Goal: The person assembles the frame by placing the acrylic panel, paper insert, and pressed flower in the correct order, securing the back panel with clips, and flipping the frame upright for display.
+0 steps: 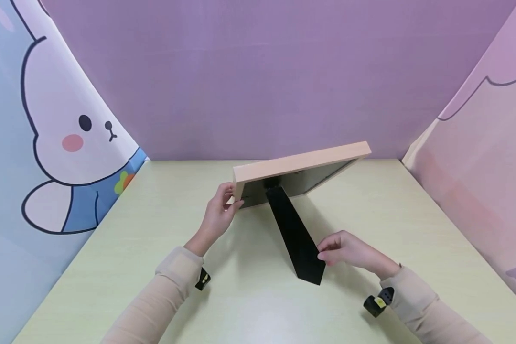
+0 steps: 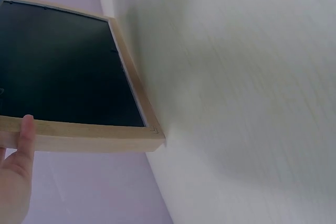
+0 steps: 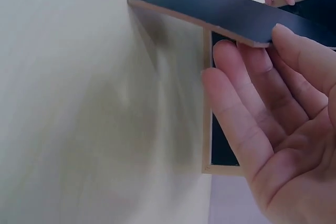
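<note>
A photo frame (image 1: pixel 301 160) with a pale wooden border and dark back stands tilted on the table, its back toward me. From that back a black easel stand (image 1: pixel 293 234) is swung out toward me. My left hand (image 1: pixel 219 210) grips the frame's left side, thumb on the back edge of the border. In the left wrist view, the thumb lies over the wooden border (image 2: pixel 94 135). My right hand (image 1: pixel 346 249) pinches the stand's right edge near its lower end. The right wrist view shows the stand (image 3: pixel 210 11) between thumb and fingertips. The frame's front is hidden.
The pale table (image 1: pixel 112 267) extends around the frame. A purple wall panel (image 1: pixel 258 76) rises behind it. On the left is a panel with a cartoon rabbit (image 1: pixel 69 119), on the right a pink panel (image 1: pixel 486 191). Each wrist carries a small black camera (image 1: pixel 376 303).
</note>
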